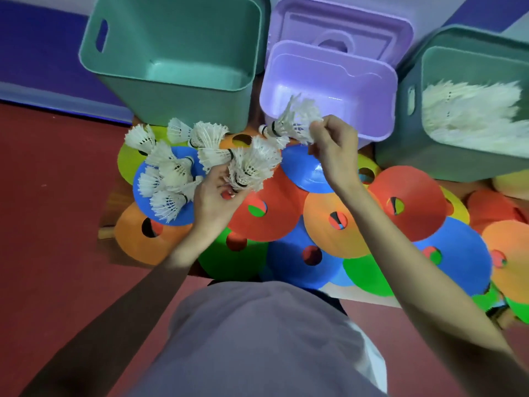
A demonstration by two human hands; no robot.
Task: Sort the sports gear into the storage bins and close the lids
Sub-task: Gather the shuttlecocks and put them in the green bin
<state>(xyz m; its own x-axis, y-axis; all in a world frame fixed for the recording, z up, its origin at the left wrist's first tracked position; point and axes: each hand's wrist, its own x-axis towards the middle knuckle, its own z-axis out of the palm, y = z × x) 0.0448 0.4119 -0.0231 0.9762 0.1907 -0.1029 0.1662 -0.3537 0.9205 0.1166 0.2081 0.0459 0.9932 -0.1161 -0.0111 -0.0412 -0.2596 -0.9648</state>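
Both hands full of shuttlecocks, over the disc cones.

Our left hand (213,200) curls round a bunch of shuttlecocks (250,167); our right hand (333,150) pinches another cluster (294,120) by the feathers, just before the purple bin (380,110). More lie on a blue cone (183,217); the right teal bin (400,150) holds many.

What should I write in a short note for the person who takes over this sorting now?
Left hand grips a bunch of shuttlecocks; right hand pinches another shuttlecock by its feathers.
Right green bin already holds shuttlecocks; left green bin and purple bin look empty.
Left: loose shuttlecocks and all disc cones on the floor, then the lids.
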